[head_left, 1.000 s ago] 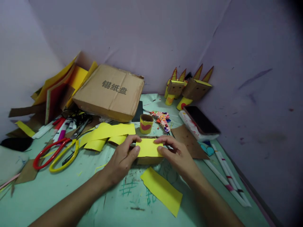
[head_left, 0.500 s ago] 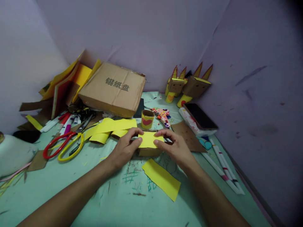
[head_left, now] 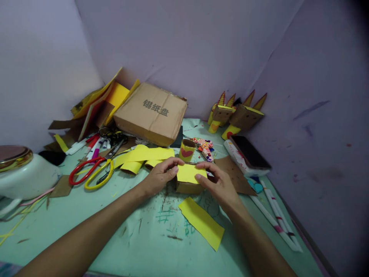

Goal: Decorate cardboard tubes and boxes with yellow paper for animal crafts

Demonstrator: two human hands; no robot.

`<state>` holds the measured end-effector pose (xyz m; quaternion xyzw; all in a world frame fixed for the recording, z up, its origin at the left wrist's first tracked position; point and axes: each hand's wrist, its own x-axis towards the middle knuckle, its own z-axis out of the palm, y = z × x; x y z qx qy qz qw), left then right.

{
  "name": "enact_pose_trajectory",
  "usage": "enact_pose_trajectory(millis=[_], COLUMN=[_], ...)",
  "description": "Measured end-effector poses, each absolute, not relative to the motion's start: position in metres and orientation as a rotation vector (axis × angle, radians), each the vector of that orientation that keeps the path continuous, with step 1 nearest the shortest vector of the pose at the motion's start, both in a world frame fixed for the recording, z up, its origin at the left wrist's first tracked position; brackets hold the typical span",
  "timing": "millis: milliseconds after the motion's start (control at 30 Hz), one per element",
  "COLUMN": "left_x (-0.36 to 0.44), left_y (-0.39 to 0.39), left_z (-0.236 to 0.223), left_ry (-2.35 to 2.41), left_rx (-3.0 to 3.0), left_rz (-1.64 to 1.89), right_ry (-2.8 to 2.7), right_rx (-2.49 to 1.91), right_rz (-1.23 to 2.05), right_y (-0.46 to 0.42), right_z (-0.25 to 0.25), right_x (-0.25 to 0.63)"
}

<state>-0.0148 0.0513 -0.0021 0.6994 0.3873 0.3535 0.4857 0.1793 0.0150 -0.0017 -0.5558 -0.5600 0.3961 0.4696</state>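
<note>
A small cardboard box (head_left: 189,187) stands on the table in front of me, with a yellow paper piece (head_left: 190,173) lying over its top. My left hand (head_left: 161,173) grips the box's left side, fingertips at the far left corner of the paper. On the right, my right hand (head_left: 217,181) holds the box, its thumb on the paper and fingers along the far edge. A yellow paper strip (head_left: 201,223) lies nearer to me. Just behind the box stands a short yellow-wrapped cardboard tube (head_left: 187,151) with a red heart.
Red-and-yellow-handled scissors (head_left: 98,169) and curled yellow paper (head_left: 144,154) lie left. A large cardboard box (head_left: 152,113) leans behind. At right are cardboard figures (head_left: 245,115), a phone (head_left: 250,152), brown cardboard (head_left: 235,177) and white markers (head_left: 278,215). A white pot-like vessel (head_left: 29,173) stands far left.
The view has turned left, so everything appears shifted right and slightly down. My left thumb has slid off the paper's top to its left edge; the right hand keeps its hold.
</note>
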Motion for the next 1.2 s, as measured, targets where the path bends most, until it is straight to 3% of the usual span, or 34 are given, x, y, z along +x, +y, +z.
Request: enact_pose_trajectory(millis=[667, 933, 1200], left_x=[-0.009, 0.0, 0.003], left_y=[0.047, 0.045, 0.039], left_z=[-0.001, 0.003, 0.006], left_ry=[0.994, 1.071, 1.219], left_rx=[1.581, 1.576, 1.647], left_rz=[0.856, 0.848, 0.816], right_ry=[-1.479, -1.271, -1.33], right_rx=[-1.346, -1.263, -1.367], right_rz=[0.989, 1.229, 1.132], right_y=[0.012, 0.014, 0.012], right_z=[-0.002, 0.005, 0.01], right_x=[0.177, 0.177, 0.185])
